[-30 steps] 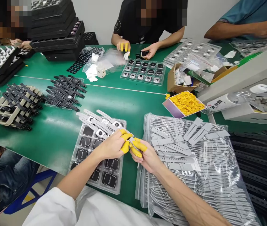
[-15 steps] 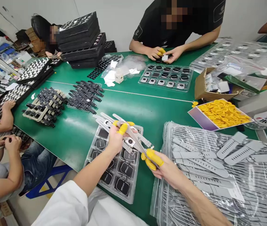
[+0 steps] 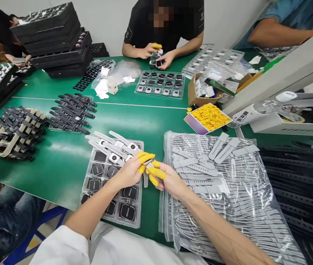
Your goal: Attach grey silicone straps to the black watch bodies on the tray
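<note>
My left hand (image 3: 133, 169) and my right hand (image 3: 169, 178) meet in front of me, with yellow covers on several fingertips. Both are closed on a grey watch strap (image 3: 146, 180), whose end hangs down between them. The fingers hide most of it, and I cannot make out whether a watch body is attached. Under my left forearm lies a clear plastic tray (image 3: 137, 217) of square black-faced watch bodies (image 3: 127, 211). Across the tray's far end rest several watches with grey straps (image 3: 112, 147), backs up.
At right lies a clear bag (image 3: 245, 198) of grey straps, with loose grey straps (image 3: 195, 162) on top. Beyond stand a box of yellow finger cots (image 3: 208, 116) and a bottle (image 3: 258, 110). Black-strapped watches (image 3: 72, 112) lie at left. A co-worker (image 3: 163, 33) handles a watch opposite.
My hands have come together, the left moving toward the right, and the strap once stretched between them is now mostly hidden by fingers. The view has turned to the right.
</note>
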Tool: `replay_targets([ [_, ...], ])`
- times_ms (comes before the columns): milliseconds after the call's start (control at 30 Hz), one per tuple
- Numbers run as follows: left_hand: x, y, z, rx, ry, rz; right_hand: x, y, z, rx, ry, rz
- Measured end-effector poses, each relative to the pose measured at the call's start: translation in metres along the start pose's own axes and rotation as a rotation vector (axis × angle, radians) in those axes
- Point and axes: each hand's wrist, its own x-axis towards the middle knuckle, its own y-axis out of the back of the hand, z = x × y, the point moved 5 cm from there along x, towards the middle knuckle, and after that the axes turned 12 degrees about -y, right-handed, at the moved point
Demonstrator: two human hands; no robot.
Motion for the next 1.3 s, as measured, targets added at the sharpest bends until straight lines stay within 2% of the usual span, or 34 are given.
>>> replay_targets([
  [100,0.000,0.001,0.002,0.060,-0.042,-0.049,-0.001,0.000,-0.002,0.071,-0.013,-0.001],
  [300,0.001,0.000,0.005,0.114,-0.017,0.014,-0.002,-0.003,-0.005,0.225,-0.021,-0.019],
  [433,0.003,-0.001,0.009,0.119,0.017,-0.083,-0.002,-0.001,-0.005,0.279,-0.021,-0.014],
  [567,0.004,0.004,0.014,0.110,0.001,-0.147,-0.001,-0.001,-0.004,0.257,-0.044,-0.018],
  [733,0.002,0.005,0.014,0.302,-0.039,-0.195,0.001,-0.004,-0.002,0.198,-0.080,-0.011],
  [900,0.004,0.008,0.014,0.171,-0.043,-0.171,0.001,-0.006,-0.006,0.157,-0.033,-0.066],
  [1000,0.005,0.014,0.017,0.167,-0.027,-0.163,-0.003,0.001,-0.014,0.030,0.086,0.012],
  [1067,0.005,0.024,0.021,0.251,-0.004,-0.174,-0.008,0.008,-0.023,-0.154,0.200,0.103],
  [1167,0.004,0.053,0.030,0.476,0.070,-0.208,-0.015,0.013,-0.031,-0.510,0.301,0.174],
  [1300,-0.005,0.103,0.047,0.777,0.102,-0.307,-0.022,0.009,-0.037,-0.882,0.371,0.157],
])
